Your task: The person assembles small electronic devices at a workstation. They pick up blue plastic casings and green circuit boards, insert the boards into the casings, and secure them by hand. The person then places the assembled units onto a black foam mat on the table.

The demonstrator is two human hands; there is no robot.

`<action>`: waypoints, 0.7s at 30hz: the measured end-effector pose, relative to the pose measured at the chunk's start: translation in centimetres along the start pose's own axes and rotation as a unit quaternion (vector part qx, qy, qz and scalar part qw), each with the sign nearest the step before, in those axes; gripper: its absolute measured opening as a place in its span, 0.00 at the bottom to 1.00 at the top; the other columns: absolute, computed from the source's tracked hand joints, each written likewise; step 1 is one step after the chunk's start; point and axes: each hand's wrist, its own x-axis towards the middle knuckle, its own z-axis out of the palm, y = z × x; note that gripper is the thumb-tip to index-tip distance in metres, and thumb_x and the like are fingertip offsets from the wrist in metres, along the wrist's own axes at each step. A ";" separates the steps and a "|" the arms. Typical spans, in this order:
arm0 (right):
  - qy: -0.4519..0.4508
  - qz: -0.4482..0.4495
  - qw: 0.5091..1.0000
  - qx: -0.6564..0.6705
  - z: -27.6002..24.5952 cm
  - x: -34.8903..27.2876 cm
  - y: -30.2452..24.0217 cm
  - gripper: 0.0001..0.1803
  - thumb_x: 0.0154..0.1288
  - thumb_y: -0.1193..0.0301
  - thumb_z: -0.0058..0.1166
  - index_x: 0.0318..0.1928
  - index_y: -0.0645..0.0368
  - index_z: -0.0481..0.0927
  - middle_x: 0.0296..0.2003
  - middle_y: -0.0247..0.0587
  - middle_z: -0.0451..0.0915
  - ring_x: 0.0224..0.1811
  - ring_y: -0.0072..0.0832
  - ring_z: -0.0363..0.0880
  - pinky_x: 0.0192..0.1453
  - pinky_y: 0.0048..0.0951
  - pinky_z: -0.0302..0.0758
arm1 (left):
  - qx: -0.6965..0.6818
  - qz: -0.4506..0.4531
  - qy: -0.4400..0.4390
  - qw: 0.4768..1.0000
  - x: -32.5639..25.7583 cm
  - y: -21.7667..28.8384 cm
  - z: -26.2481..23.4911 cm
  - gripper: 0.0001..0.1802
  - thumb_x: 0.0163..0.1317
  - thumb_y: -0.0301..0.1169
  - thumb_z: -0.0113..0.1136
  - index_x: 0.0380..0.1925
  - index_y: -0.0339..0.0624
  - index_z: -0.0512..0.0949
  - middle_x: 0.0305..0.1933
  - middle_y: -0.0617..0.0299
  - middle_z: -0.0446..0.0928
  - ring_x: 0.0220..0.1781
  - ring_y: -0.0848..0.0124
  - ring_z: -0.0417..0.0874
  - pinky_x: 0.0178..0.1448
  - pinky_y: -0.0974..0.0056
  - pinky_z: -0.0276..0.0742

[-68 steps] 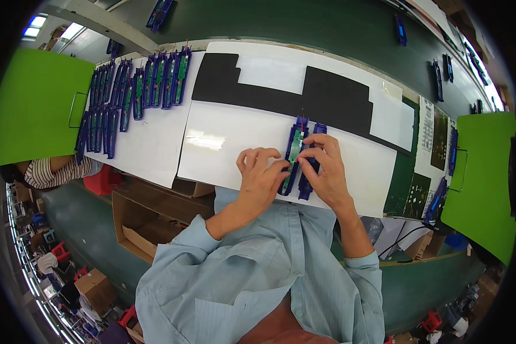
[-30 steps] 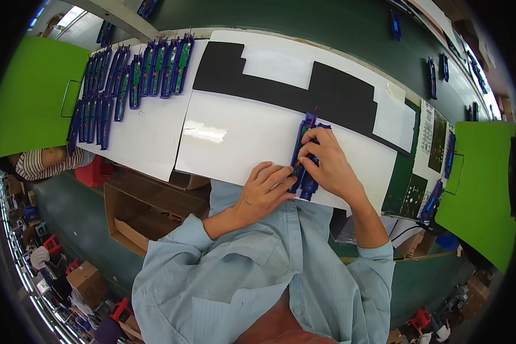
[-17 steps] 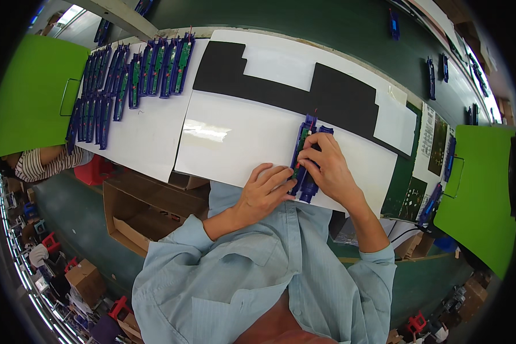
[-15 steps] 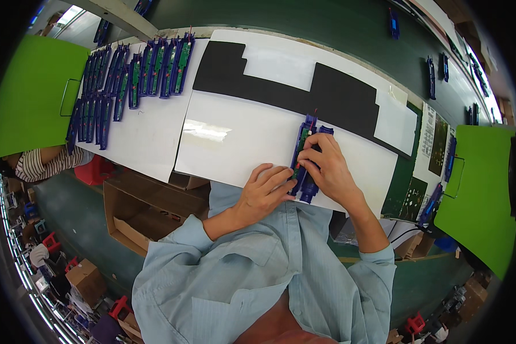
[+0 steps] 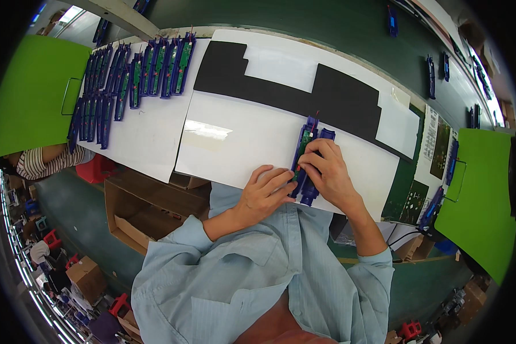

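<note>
On the white work surface (image 5: 258,137) in front of me lies a long blue plastic housing (image 5: 312,122) with a narrow green circuit board (image 5: 305,140) inside it and a thin red wire at its far end. My left hand (image 5: 265,194) grips the near end of this housing, fingers bent against its left side. Over the board's middle, my right hand (image 5: 328,172) is closed, thumb and index finger pinched together; anything between the fingertips is hidden. A second blue shell (image 5: 309,194) lies alongside to the right, partly under my right hand.
Rows of similar blue housings with boards (image 5: 155,69) stand at the far left. A black mat (image 5: 344,94) lies beyond my hands. Green panels (image 5: 34,97) flank the table, with more housings (image 5: 433,206) on the right. A cardboard box (image 5: 149,200) sits below left; a striped sleeve (image 5: 31,163) shows nearby.
My right hand has shifted very slightly over the board, its fingers still pinched. My left hand stays on the housing's near end.
</note>
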 end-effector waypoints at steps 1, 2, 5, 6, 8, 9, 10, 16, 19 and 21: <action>-0.004 0.000 1.000 0.001 -0.1 0.0 0.0 0.07 0.62 0.77 0.68 0.41 0.60 0.86 0.48 0.40 0.81 0.58 0.40 0.78 0.63 0.41 0.72 | 0.002 0.000 0.000 1.000 0.0 0.0 0.0 0.27 0.54 0.38 0.79 0.55 0.47 0.87 0.67 0.60 0.80 0.67 0.61 0.82 0.75 0.48 0.72; -0.008 -0.001 1.000 0.002 -0.1 0.0 0.1 0.07 0.62 0.77 0.68 0.41 0.60 0.86 0.48 0.40 0.81 0.58 0.40 0.78 0.64 0.41 0.72 | 0.003 0.001 0.001 1.000 0.0 0.0 0.0 0.27 0.54 0.38 0.79 0.55 0.47 0.87 0.66 0.60 0.80 0.67 0.61 0.82 0.75 0.48 0.72; -0.014 -0.016 1.000 0.002 -0.1 -0.2 0.1 0.07 0.62 0.78 0.67 0.41 0.59 0.87 0.48 0.40 0.81 0.59 0.42 0.78 0.65 0.43 0.72 | 0.006 0.003 0.002 1.000 0.1 0.0 0.0 0.26 0.54 0.39 0.79 0.55 0.47 0.87 0.66 0.60 0.80 0.67 0.62 0.81 0.75 0.48 0.72; -0.015 -0.023 1.000 0.002 0.0 -0.3 0.2 0.07 0.62 0.79 0.67 0.42 0.59 0.87 0.48 0.40 0.81 0.59 0.43 0.78 0.66 0.44 0.72 | 0.009 0.003 0.001 1.000 0.1 0.0 -0.1 0.26 0.54 0.39 0.79 0.54 0.47 0.87 0.65 0.60 0.80 0.67 0.62 0.81 0.74 0.48 0.72; -0.013 -0.044 0.999 -0.017 0.1 -0.5 0.4 0.08 0.62 0.78 0.67 0.42 0.58 0.86 0.49 0.39 0.82 0.59 0.42 0.78 0.67 0.43 0.72 | 0.012 0.004 0.002 1.000 0.2 0.0 0.0 0.26 0.54 0.39 0.79 0.54 0.47 0.88 0.65 0.60 0.80 0.67 0.62 0.81 0.74 0.48 0.72; -0.012 -0.054 0.998 -0.027 0.2 -0.7 0.5 0.08 0.61 0.78 0.66 0.42 0.58 0.86 0.49 0.39 0.82 0.60 0.41 0.78 0.68 0.43 0.72 | 0.015 0.004 0.002 1.000 0.2 0.0 0.0 0.25 0.54 0.39 0.79 0.53 0.47 0.88 0.65 0.61 0.80 0.67 0.62 0.81 0.73 0.48 0.72; -0.009 -0.060 0.998 -0.030 0.3 -0.8 0.6 0.08 0.61 0.78 0.66 0.42 0.58 0.86 0.48 0.39 0.82 0.60 0.41 0.78 0.69 0.43 0.71 | 0.017 0.006 0.002 1.000 0.3 0.0 0.0 0.25 0.54 0.39 0.79 0.53 0.47 0.88 0.65 0.61 0.80 0.67 0.63 0.81 0.73 0.48 0.72; 0.045 -0.048 0.998 -0.024 -0.4 -1.4 0.4 0.11 0.65 0.80 0.62 0.47 0.59 0.87 0.50 0.40 0.82 0.58 0.41 0.79 0.66 0.41 0.76 | 0.033 0.026 -0.048 0.998 1.4 0.5 -1.2 0.24 0.56 0.39 0.78 0.51 0.43 0.86 0.70 0.58 0.78 0.66 0.62 0.81 0.73 0.47 0.71; 0.170 0.081 0.981 0.033 -1.2 -2.8 0.2 0.14 0.70 0.82 0.59 0.54 0.60 0.86 0.51 0.41 0.81 0.54 0.36 0.81 0.58 0.35 0.80 | 0.055 0.036 -0.087 0.994 2.2 0.8 -2.1 0.24 0.56 0.38 0.78 0.50 0.40 0.85 0.72 0.54 0.77 0.66 0.59 0.80 0.71 0.49 0.74; 0.244 0.187 0.950 0.058 -1.9 -4.0 0.8 0.17 0.73 0.82 0.58 0.60 0.60 0.84 0.51 0.41 0.80 0.49 0.30 0.81 0.53 0.30 0.80 | 0.030 0.022 -0.102 0.994 2.3 0.8 -2.2 0.23 0.56 0.38 0.77 0.49 0.38 0.85 0.73 0.53 0.76 0.66 0.57 0.79 0.70 0.51 0.76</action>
